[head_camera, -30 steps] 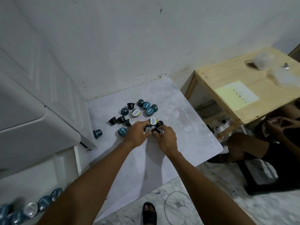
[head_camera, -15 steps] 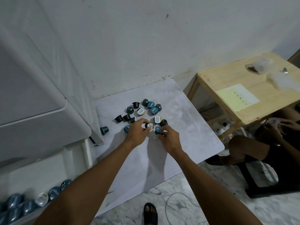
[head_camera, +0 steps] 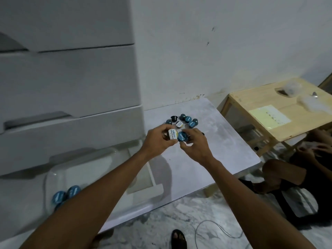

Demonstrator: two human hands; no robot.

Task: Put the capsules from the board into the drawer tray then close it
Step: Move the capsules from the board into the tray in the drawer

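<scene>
Both hands are raised above the grey board (head_camera: 212,151). My left hand (head_camera: 158,141) grips a white-lidded capsule (head_camera: 172,134), and my right hand (head_camera: 195,144) grips a blue-lidded capsule (head_camera: 182,136); more capsules may be hidden in the palms. Several blue and black capsules (head_camera: 186,120) still lie on the board behind the hands. At the lower left, the open drawer holds a clear tray (head_camera: 53,175) with a few blue capsules (head_camera: 66,194) partly hidden by my left forearm.
A white drawer unit (head_camera: 68,87) fills the left side. A low wooden table (head_camera: 280,112) with a paper sheet and plastic wrap stands at right. Another person (head_camera: 296,173) sits on the floor beside it. My sandalled foot (head_camera: 177,239) and a cable lie below.
Both hands lifted off the board with capsules and shifted left toward the drawer. The view swung left, bringing the drawer unit and tray into sight.
</scene>
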